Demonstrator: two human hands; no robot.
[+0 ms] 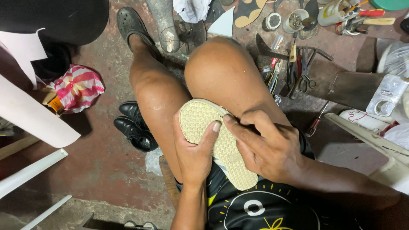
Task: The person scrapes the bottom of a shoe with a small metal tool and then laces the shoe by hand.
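Note:
A shoe with a cream, patterned sole (203,123) rests sole-up on my lap between my knees. My left hand (192,153) grips it from the left side, thumb pressed on the sole near its right edge. My right hand (266,147) is pinched at the sole's right rim, fingertips touching the seam by the left thumb; whatever thin tool it holds is hidden. My bare legs run up the middle of the view.
A pair of black leather shoes (133,125) lies on the red floor at left, near a red-and-white striped bag (76,87). Scissors, pliers and other tools (298,70) are scattered upper right. A white plastic chair arm (375,138) is at right.

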